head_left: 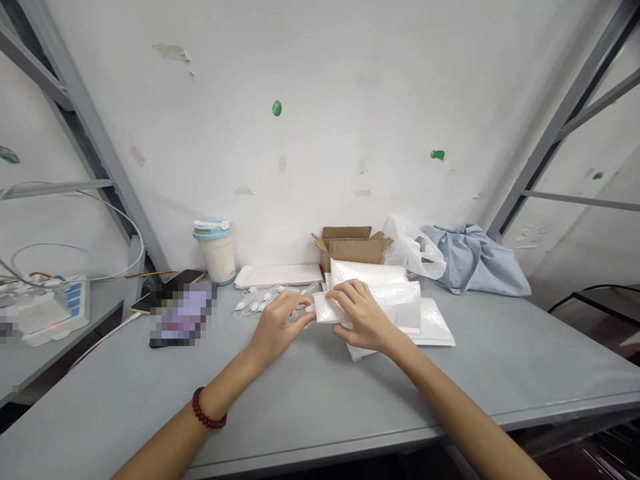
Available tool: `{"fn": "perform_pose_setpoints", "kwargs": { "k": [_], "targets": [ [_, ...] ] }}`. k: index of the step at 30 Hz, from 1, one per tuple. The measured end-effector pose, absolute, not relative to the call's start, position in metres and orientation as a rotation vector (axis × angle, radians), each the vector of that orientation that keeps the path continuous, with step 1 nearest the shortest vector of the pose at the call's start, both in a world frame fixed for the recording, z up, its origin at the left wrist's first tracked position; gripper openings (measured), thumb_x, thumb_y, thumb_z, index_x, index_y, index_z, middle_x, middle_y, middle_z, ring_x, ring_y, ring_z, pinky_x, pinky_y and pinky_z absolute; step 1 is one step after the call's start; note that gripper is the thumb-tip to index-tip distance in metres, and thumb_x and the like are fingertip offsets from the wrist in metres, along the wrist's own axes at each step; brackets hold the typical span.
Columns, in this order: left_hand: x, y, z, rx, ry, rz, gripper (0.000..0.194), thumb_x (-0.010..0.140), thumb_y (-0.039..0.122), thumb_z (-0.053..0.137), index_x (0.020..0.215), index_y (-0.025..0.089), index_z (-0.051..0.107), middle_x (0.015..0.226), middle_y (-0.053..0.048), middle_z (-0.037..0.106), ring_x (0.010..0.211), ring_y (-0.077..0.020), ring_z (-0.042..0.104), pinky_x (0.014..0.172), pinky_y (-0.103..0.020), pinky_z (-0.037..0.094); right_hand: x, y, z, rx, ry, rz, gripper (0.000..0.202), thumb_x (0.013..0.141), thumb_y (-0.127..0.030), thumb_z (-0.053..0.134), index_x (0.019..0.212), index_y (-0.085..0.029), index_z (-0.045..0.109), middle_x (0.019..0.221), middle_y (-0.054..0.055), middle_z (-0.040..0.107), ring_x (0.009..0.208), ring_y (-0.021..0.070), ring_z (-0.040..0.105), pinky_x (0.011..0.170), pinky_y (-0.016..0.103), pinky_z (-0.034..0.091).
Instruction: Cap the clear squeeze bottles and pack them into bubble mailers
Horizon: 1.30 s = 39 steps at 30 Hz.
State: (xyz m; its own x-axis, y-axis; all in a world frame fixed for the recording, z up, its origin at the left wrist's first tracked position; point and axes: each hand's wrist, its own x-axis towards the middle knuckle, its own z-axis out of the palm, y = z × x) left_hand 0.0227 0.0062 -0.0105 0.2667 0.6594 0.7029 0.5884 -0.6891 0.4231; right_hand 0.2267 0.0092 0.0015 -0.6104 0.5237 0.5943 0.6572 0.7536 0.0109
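My right hand (363,313) is closed on a white bubble mailer (327,309), thumb below and fingers above. At the mailer's left end, my left hand (281,325) pinches with thumb and forefinger around a small whitish piece. Fingers partly cover that piece, so I cannot tell its kind or whether it is inside the mailer. More bubble mailers (434,323) lie in a loose stack under and behind my right hand. Just beyond my left hand is a heap of small white items in clear wrapping (255,299).
Behind the mailers stand an open cardboard box (356,251) and a white plastic bag (413,247), beside a blue cloth bundle (475,260). To the left are a lidded cup (216,253), a white tray (280,275), a phone (187,277) and a power strip (65,310).
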Motion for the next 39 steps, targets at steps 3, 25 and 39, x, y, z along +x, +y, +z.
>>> {"fn": "perform_pose_setpoints", "kwargs": {
  "k": [3,25,39],
  "targets": [
    [0.025,0.006,-0.015,2.475,1.180,1.526,0.002,0.077,0.018,0.060,0.079,0.020,0.060,0.074,0.000,0.064,0.065,-0.0128,0.053,0.060,-0.024,0.042,0.223,0.007,0.001,-0.862,-2.372,-0.267,0.042,0.065,-0.015,0.054,0.107,-0.017,0.048,0.101,0.010,0.051,0.093,0.0247,0.040,0.079,0.039,0.037],
    [0.027,0.006,-0.014,2.364,1.260,1.112,0.024,0.076,0.013,0.045,0.058,0.017,0.060,0.055,0.001,0.057,0.053,-0.0117,0.045,0.052,-0.023,0.033,0.216,0.005,-0.006,-0.847,-2.441,-0.290,0.044,0.066,-0.015,0.056,0.110,-0.016,0.049,0.098,0.009,0.052,0.090,0.0230,0.040,0.077,0.037,0.038],
    [0.010,0.018,-0.001,1.815,1.447,1.249,0.031,0.065,0.041,0.066,0.085,0.017,0.060,0.080,-0.004,0.065,0.076,-0.0197,0.058,0.063,-0.029,0.046,0.223,0.008,-0.003,-0.798,-2.344,-0.255,0.050,0.069,-0.017,0.052,0.118,-0.017,0.048,0.103,0.010,0.051,0.095,0.0241,0.042,0.080,0.040,0.037]
  ]
}}
